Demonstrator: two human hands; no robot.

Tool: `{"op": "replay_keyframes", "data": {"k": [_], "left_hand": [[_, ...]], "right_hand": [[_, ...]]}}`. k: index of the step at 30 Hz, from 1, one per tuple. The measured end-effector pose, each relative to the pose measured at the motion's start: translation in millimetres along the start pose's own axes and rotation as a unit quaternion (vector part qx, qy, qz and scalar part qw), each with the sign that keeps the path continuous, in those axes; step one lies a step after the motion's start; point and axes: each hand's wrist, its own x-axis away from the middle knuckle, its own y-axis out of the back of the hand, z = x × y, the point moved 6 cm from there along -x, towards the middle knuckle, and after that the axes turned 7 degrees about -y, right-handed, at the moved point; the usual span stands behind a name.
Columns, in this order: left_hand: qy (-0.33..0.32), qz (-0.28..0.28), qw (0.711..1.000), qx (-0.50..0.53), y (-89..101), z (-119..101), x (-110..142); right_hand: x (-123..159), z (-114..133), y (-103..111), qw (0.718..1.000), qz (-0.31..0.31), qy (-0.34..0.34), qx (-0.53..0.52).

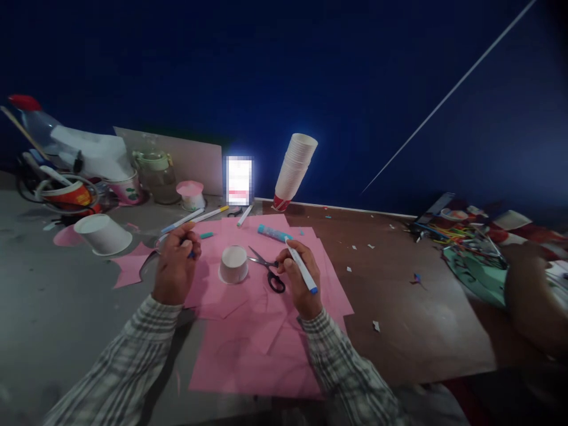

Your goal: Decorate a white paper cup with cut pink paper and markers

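My right hand [299,278] is closed round a white marker [302,271] with a blue end, held over pink paper sheets [261,331]. My left hand [175,260] is closed in a pinch on a small blue piece, probably the marker's cap [191,254]. Between my hands an upturned paper cup [233,264] stands on the pink paper. Black-handled scissors [267,269] lie just left of my right hand. A turquoise glue stick [274,233] rests beyond them.
A leaning stack of paper cups [293,168] stands at the back. Markers [195,217], an upturned cup [103,234], a glass jar [157,173] and clutter sit at the left. Another person's arm [532,302] and craft materials [465,236] are at the right.
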Motion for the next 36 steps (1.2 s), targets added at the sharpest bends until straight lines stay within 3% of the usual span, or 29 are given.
{"op": "replay_keyframes", "data": {"k": [2,5,7,11,16,18,21,27,36], "left_hand": [[0.042,-0.01,0.995,0.087,-3.6,-3,1],[0.099,-0.002,0.99,0.103,-12.5,-9,9],[0.143,0.033,0.981,0.126,-20.1,-12,16],[0.201,0.191,0.952,0.132,-34.5,-19,34],[0.282,0.397,0.864,0.127,-58.4,-9,70],[0.304,0.44,0.838,0.109,-67.3,-1,81],[0.315,0.456,0.83,0.065,-74.8,9,88],[0.274,0.439,0.854,-0.041,-74.2,15,84],[0.254,0.448,0.854,-0.075,-73.4,17,84]], "right_hand": [[3,-1,-1,0.999,0.011,-0.017,-0.026],[7,-4,-3,0.998,0.031,-0.022,-0.054],[8,-6,-3,0.996,0.04,-0.025,-0.076],[7,-9,-4,0.99,0.059,-0.049,-0.122],[6,-10,-7,0.98,0.078,-0.095,-0.158],[7,-11,-8,0.973,0.091,-0.115,-0.176],[8,-13,-11,0.968,0.098,-0.14,-0.186],[9,-13,-15,0.97,0.103,-0.155,-0.158],[8,-14,-16,0.979,0.127,-0.124,-0.1]]}}
